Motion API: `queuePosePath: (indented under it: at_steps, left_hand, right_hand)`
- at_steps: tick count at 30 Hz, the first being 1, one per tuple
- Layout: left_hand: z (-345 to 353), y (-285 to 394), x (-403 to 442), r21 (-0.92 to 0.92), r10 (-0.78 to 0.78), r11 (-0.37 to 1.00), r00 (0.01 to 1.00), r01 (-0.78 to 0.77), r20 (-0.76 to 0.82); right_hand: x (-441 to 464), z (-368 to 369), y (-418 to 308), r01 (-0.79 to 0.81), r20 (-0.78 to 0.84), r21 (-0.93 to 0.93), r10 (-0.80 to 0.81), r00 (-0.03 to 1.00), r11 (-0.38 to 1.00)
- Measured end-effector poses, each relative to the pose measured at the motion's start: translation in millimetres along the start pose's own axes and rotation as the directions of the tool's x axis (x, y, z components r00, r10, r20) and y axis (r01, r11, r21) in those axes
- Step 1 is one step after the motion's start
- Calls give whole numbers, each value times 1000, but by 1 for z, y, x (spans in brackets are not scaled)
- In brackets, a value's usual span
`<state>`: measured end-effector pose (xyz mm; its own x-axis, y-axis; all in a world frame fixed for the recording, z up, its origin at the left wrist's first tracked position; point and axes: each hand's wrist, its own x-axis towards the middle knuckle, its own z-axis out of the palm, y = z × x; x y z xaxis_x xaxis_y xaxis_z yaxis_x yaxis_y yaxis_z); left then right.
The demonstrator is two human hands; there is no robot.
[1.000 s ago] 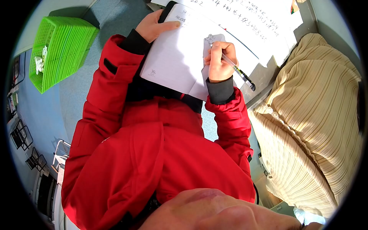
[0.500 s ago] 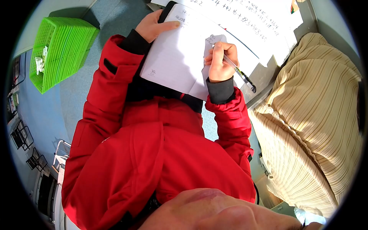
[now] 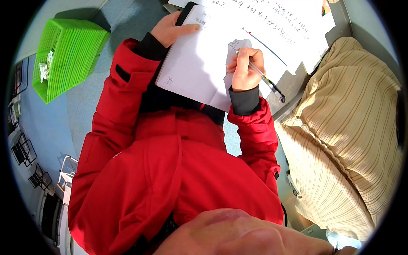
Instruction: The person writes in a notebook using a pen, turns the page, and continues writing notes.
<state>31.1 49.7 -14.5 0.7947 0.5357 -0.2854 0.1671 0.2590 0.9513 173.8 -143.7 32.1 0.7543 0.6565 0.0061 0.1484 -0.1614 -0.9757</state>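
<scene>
An open notebook (image 3: 187, 63) lies tilted in front of me, with handwriting at its top left and a printed "30" low on the page. At its upper left edge, my left hand (image 3: 172, 30) grips it, thumb on the page and fingers out of sight behind. My right hand (image 3: 246, 68) is closed round a pen (image 3: 267, 83) with a clear barrel and a black end. The pen's tip touches the right side of the notebook, near small handwritten characters (image 3: 233, 44). Shadow from the hand falls across that page.
Large white sheets (image 3: 272, 25) with handwritten numbers lie beyond the notebook, a thin dark stick-like item (image 3: 265, 46) on them. A striped beige cloth-covered object (image 3: 348, 119) stands at right. Green stacked baskets (image 3: 70, 57) holding crumpled white paper stand at left.
The pen's tip and my right hand have shifted very slightly, and a little more writing shows beside the tip. My left hand stays in place on the notebook.
</scene>
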Motion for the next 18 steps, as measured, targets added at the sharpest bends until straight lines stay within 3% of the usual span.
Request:
queuePosePath:
  at_steps: [7, 9, 11, 14, 16, 18]
  left_hand:
    - [5, 12, -3, -70, -31, 997, 1000, 30, -2]
    - [4, 8, -2, -122, -21, 992, 1000, 22, 5]
    - [2, 8, -2, -82, -18, 996, 1000, 19, 6]
    - [2, 6, 0, -49, -19, 999, 1000, 19, 2]
    - [2, 4, 1, -54, -19, 998, 1000, 19, 4]
    - [1, 3, 2, -78, -15, 997, 1000, 16, 15]
  right_hand:
    - [-10, -1, -51, -125, 143, 325, 81, 986, 937]
    - [-26, -7, -87, -86, 219, 450, -17, 976, 889]
    - [-39, -8, -118, 90, 269, 648, -338, 902, 756]
    - [-57, -11, -158, -56, 269, 908, -474, 839, 416]
    - [-65, -15, -179, -132, 259, 954, -514, 817, 271]
    - [-69, -18, -191, -159, 265, 957, -505, 821, 244]
